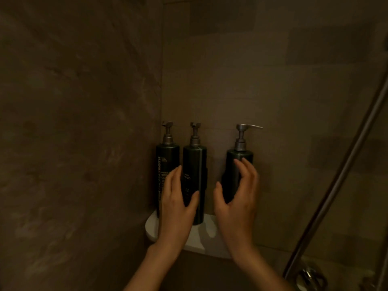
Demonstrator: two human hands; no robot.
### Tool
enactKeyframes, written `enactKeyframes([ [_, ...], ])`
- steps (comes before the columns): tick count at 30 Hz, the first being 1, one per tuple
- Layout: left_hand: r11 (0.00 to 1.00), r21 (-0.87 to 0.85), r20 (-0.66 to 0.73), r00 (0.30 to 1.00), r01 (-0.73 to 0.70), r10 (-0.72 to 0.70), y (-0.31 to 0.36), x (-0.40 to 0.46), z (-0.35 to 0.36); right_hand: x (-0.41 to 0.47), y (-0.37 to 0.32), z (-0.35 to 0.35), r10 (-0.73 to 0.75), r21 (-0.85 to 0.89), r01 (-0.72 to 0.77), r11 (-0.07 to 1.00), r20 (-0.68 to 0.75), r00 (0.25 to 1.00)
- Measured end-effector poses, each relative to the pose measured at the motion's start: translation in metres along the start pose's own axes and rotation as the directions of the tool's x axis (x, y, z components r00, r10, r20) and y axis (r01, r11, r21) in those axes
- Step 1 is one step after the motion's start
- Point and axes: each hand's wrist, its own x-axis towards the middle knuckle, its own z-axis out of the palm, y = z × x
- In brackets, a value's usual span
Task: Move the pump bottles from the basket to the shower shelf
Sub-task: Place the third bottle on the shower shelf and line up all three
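Forearms rose from the bottom edge toward the corner. The left hand (178, 206) was open, its fingers spread in front of the two left bottles, gripping nothing. The right hand (237, 198) was also open, cupped loosely around the right pump bottle (239, 164) without clearly closing on it. Beyond them, the white shower shelf (153, 227) carried three dark pump bottles upright: the left bottle (167, 160) in the corner, the middle bottle (195, 164) just beside it, the right one apart. Tiled walls (273, 80) stood behind.
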Motion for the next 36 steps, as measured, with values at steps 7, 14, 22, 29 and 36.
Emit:
enactKeyframes([
  [7, 0.985, -0.107, 0.046, 0.99, 0.138, -0.134, 0.01, 0.015, 0.023, 0.003, 0.028, -0.008, 0.332, 0.014, -0.338, 0.941, 0.156, 0.93],
  [14, 0.981, -0.073, 0.016, 0.984, 0.178, -0.177, 0.009, 0.023, 0.029, 0.013, 0.036, 0.0, 0.423, 0.038, -0.433, 0.901, 0.152, 0.893],
  [22, 0.988, -0.031, 0.028, 0.988, 0.153, -0.152, 0.006, 0.02, 0.03, 0.004, 0.039, -0.002, 0.404, 0.056, -0.422, 0.905, 0.202, 0.892],
  [29, 0.989, -0.038, 0.052, 0.989, 0.143, -0.141, 0.003, 0.022, 0.029, 0.004, 0.043, 0.0, 0.387, 0.031, -0.399, 0.917, 0.185, 0.903],
  [36, 0.986, -0.077, 0.055, 0.988, 0.148, -0.144, -0.001, 0.017, 0.028, 0.005, 0.045, 0.004, 0.376, 0.041, -0.395, 0.918, 0.231, 0.898],
])
